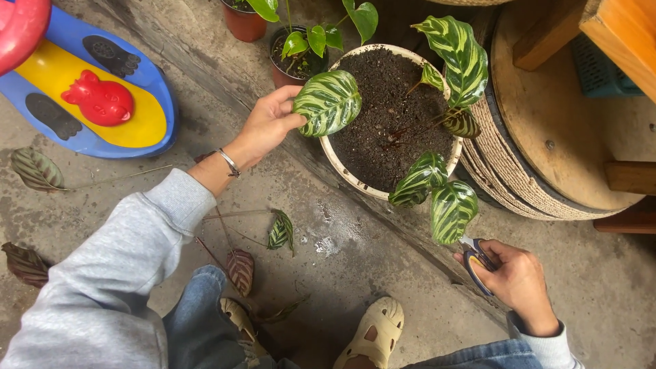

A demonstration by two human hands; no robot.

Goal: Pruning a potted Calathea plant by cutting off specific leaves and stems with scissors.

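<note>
Beside the white pot [333, 158], at its lower right, the right hand [521, 281] is closed around scissors [477, 260]; a striped leaf [452, 210] hides the blade tips, which aim up-left toward the soil. At the pot's left rim, the left hand [268, 124] pinches another striped leaf [328, 102], its long axis running left-right.

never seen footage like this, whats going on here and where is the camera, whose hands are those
There is one picture, from a camera worn on a person's head, looking down at their own two hands; no machine is involved. The left hand holds a striped leaf of a plant in a white pot of soil. The right hand grips scissors near another leaf. Cut leaves lie on the concrete ground, beside the person's sandals and a blue ride-on toy.
</note>
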